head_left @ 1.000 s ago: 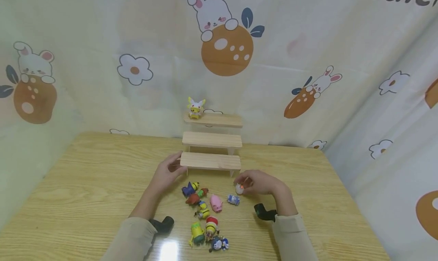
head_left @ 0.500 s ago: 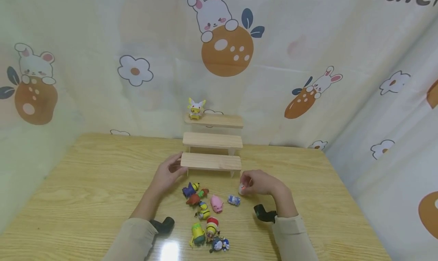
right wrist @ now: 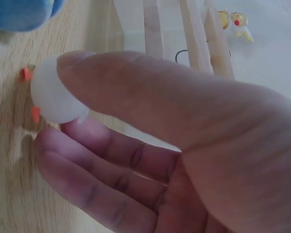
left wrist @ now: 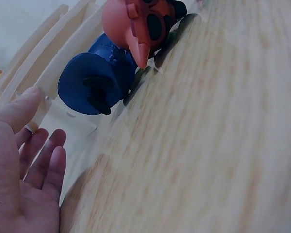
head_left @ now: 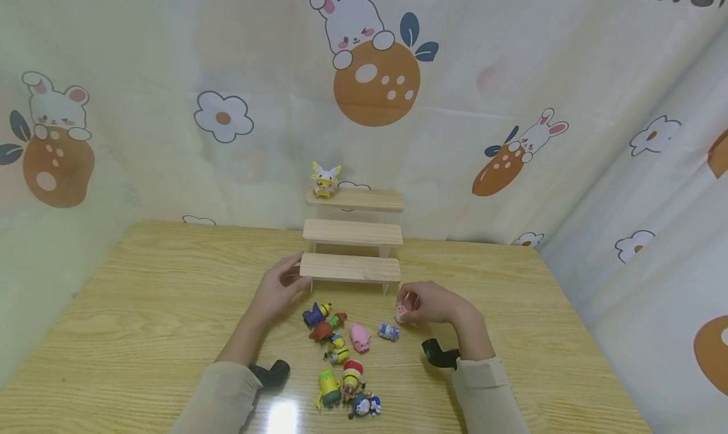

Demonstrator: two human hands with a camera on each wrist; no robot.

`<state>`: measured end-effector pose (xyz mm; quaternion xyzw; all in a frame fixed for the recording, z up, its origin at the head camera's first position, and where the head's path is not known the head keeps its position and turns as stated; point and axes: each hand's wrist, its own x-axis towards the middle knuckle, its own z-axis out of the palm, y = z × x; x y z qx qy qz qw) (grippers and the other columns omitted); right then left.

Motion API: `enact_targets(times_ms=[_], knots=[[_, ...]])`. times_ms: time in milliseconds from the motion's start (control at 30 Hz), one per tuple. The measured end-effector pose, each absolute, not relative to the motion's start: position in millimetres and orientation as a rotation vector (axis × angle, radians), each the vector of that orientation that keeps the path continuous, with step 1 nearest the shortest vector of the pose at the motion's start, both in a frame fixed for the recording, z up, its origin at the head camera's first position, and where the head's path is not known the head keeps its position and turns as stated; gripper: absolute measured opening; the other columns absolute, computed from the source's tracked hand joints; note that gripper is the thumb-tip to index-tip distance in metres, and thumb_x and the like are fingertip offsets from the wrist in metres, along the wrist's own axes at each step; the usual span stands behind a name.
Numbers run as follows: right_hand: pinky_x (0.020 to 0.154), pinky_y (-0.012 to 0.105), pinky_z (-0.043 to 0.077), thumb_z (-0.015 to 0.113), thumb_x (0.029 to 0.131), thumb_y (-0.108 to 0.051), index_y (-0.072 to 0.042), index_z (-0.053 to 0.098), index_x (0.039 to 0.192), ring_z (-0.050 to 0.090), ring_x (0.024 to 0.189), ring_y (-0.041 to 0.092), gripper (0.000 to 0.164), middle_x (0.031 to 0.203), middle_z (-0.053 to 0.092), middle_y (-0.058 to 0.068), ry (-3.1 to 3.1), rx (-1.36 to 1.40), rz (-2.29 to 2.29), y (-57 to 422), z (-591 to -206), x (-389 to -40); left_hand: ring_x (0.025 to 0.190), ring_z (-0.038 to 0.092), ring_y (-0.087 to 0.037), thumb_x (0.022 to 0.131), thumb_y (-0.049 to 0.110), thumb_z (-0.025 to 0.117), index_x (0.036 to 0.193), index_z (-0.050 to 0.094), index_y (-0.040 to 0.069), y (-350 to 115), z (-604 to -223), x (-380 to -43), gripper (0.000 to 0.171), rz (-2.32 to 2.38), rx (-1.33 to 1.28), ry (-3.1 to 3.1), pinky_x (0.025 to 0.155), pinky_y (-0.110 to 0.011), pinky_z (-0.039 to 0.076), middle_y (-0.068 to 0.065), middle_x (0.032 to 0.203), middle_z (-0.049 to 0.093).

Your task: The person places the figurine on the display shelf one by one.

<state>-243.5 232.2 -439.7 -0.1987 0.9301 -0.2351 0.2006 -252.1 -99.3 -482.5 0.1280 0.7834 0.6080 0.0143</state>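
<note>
My right hand (head_left: 432, 302) pinches a small white figurine (right wrist: 56, 92) with orange feet between thumb and fingertips, low over the table to the right of the stand's front. My left hand (head_left: 277, 289) grips the left end of the lowest step of a three-step wooden display stand (head_left: 349, 268), thumb at the front edge and fingers behind. In the left wrist view, a figurine in blue (left wrist: 85, 85) and a reddish-brown figurine (left wrist: 131, 29) lie close by that hand. A blue-and-white figurine (head_left: 388, 331) lies just left of the right hand.
A white-and-yellow figurine (head_left: 325, 180) stands at the left of the top step. On the table (head_left: 170, 307) before the stand lie a pink pig (head_left: 359, 338), a green-and-yellow figurine (head_left: 328, 388), a red-capped one (head_left: 352, 376) and several others. A printed curtain (head_left: 256, 55) hangs behind.
My right hand has shifted slightly to the right with the white figurine and turned it between the fingertips. The left hand stays at the stand.
</note>
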Motion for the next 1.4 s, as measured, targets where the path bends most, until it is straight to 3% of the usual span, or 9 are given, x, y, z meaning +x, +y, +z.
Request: enact_targets(times_ms=[433, 900, 1400], knots=[[0.069, 0.029, 0.049, 0.072, 0.084, -0.015, -0.014, 0.064, 0.093, 0.056, 0.077, 0.015, 0.012, 0.083, 0.062, -0.002, 2.579, -0.529, -0.694, 233.6, -441.0, -242.5, 0.113, 0.058, -0.039, 0.089, 0.014, 0.067, 0.143, 0.038, 0.0, -99.6, -494.7, -259.4, 0.064, 1.935, 0.418, 2.436, 0.099, -0.044, 0.049, -0.02, 0.139, 0.047], [0.067, 0.024, 0.051, 0.07, 0.085, -0.015, -0.012, 0.069, 0.094, 0.058, 0.075, 0.01, 0.009, 0.082, 0.065, -0.004, 2.625, -0.599, -0.674, 238.8, -438.2, -242.3, 0.114, 0.057, -0.04, 0.089, 0.012, 0.066, 0.144, 0.036, 0.0, -99.5, -486.6, -255.1, 0.064, 1.915, 0.405, 2.417, 0.1, -0.045, 0.048, -0.021, 0.141, 0.045], [0.072, 0.029, 0.054, 0.068, 0.088, -0.019, -0.005, 0.069, 0.105, 0.061, 0.081, 0.011, 0.022, 0.09, 0.068, 0.001, 2.8, -0.494, -0.772, 255.5, -428.9, -243.6, 0.116, 0.057, -0.039, 0.09, 0.012, 0.065, 0.145, 0.036, 0.001, -99.1, -482.6, -251.7, 0.063, 1.9, 0.383, 2.419, 0.1, -0.043, 0.048, -0.021, 0.14, 0.045]])
